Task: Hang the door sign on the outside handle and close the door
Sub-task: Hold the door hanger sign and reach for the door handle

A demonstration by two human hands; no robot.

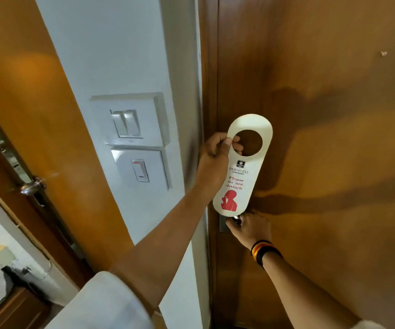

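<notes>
Cream card door sign [241,172] with red "Please do not disturb" print, centre frame, pinched at its hole by left hand [213,153]. Right hand [251,227] below, closed around metal handle [235,219] of brown wooden door [322,91].

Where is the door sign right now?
The sign is mid-frame in the head view, held up in the left hand against the wooden door, just above the right hand.
</notes>
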